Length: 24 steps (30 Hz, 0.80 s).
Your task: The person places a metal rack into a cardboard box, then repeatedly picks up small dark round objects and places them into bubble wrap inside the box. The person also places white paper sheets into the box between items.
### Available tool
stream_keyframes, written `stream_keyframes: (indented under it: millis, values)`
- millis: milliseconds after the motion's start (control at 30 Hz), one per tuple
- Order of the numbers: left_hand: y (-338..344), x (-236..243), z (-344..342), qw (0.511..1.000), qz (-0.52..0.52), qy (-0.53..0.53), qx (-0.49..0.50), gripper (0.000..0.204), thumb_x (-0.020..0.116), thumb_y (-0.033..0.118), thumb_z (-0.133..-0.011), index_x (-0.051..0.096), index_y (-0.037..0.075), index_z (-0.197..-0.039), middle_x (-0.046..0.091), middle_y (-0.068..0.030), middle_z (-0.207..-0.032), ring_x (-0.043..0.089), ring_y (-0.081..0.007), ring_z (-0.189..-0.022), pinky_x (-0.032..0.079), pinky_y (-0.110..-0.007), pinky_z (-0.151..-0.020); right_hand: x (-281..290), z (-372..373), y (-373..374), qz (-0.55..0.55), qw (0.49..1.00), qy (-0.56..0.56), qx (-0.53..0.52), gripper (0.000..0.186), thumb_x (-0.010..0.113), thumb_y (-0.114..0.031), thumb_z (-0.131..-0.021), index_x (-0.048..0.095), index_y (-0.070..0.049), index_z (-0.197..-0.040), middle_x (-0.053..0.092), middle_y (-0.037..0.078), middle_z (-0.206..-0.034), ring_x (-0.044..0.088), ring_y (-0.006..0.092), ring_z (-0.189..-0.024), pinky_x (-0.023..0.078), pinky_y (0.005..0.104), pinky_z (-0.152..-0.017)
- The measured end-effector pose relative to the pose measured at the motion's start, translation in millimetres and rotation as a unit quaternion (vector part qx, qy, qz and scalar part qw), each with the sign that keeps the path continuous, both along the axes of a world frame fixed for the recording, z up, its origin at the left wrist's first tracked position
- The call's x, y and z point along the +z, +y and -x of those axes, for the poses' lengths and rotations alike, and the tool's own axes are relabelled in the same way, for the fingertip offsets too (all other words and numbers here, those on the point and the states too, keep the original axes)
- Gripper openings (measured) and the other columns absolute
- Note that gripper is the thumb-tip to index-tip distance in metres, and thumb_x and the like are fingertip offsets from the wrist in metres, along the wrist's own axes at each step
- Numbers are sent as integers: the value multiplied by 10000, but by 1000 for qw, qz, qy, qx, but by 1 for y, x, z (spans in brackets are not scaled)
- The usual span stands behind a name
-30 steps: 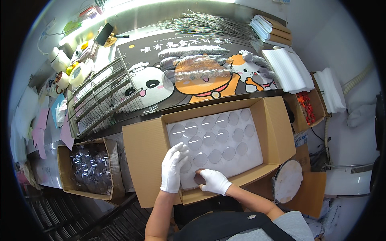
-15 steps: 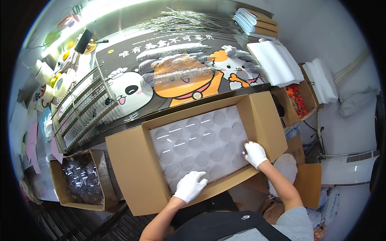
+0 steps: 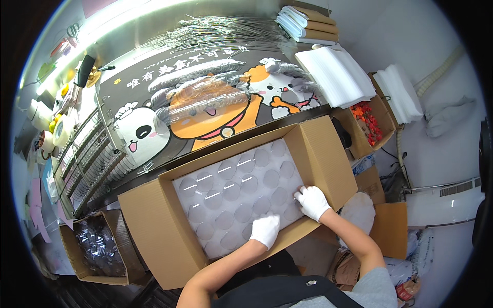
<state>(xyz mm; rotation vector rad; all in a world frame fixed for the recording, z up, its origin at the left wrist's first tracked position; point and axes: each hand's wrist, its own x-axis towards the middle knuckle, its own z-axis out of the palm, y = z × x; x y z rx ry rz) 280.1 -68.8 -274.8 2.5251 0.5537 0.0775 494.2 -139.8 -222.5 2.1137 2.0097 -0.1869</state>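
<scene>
An open cardboard box [image 3: 326, 154] holds a white sheet [image 3: 237, 187] with rows of clear round discs [image 3: 224, 219] lying on it. My left hand [image 3: 265, 231], in a white glove, hangs over the near part of the sheet among the discs; its fingers are smeared by motion and point away from me. At the sheet's right edge is my right hand [image 3: 312, 203], also in a white glove. Its fingers are bent together near a disc, and whatever is between the fingertips is too small to make out.
Behind the box stands a table with a cartoon-print mat [image 3: 205, 110], clear lens-like strips and thin metal rods [image 3: 221, 33]. A wire rack [image 3: 90, 159] is at left, above a box of dark clear pieces [image 3: 97, 244]. White foam sheets [image 3: 336, 74] and a box of red pieces [image 3: 365, 123] sit right.
My left hand has moved right across the near side of the sheet. The right hand stays by the right edge, its fingers more bent. The whole view has shifted slightly.
</scene>
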Motion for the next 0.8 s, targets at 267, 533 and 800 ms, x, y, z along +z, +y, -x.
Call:
stream_keyframes:
  millis: [267, 533, 800]
  values:
    - [-10, -11, -60, 997, -57, -41, -35, 361, 774, 218, -704, 648, 71, -1009, 620, -107, -869, 642, -293, -798, 529, -434, -600, -4, -15, 26, -28, 994, 88, -60, 407, 732, -201, -777, 674, -43, -1148, 668, 170, -1207, 647, 328, -1091, 502, 427, -969]
    - [-8, -10, -65, 999, -6, -24, -28, 348, 755, 235, -755, 642, 40, -1021, 640, -131, -873, 658, -308, -772, 531, -445, -606, 65, -61, 79, -190, 958, 212, 26, 204, 743, -256, -830, 729, -112, -973, 737, 69, -980, 697, 276, -882, 552, 399, -813]
    - [-10, -5, -69, 989, 140, 44, 34, 210, 693, 255, -863, 670, 75, -969, 692, -176, -789, 694, -350, -722, 553, -477, -639, 78, -311, 194, -296, 902, 69, -308, 187, 660, -264, -901, 737, -140, -1018, 733, 137, -947, 700, 379, -883, 556, 458, -782]
